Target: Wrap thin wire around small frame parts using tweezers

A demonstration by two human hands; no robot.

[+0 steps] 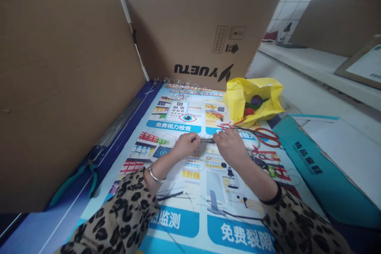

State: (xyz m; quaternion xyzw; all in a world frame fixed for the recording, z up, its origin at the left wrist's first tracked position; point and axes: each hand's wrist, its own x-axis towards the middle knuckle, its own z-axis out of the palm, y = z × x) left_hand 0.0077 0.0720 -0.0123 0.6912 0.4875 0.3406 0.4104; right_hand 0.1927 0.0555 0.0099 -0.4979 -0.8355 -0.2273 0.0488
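My left hand point(187, 145) is closed in a pinch on a thin wire, much of it hidden by the fingers. My right hand point(230, 147) is wrapped round a dark metal tool with a narrow nose, which looks like pliers point(207, 140). The nose points left and reaches almost to my left fingertips. Its handles are hidden under my palm. Both hands are above the printed poster sheet point(203, 198). Fine loops of wire lie faintly around and below them. Dark cut strands point(170, 196) are scattered between my forearms.
Beyond my right hand lie red-handled scissors point(268, 138) and a yellow bag point(238, 101) with coloured balls of yarn. Teal-handled pliers point(93, 178) and a bundle of wires point(114, 129) are at left. Cardboard panels point(190, 27) stand behind and left; a teal box point(309, 158) is at right.
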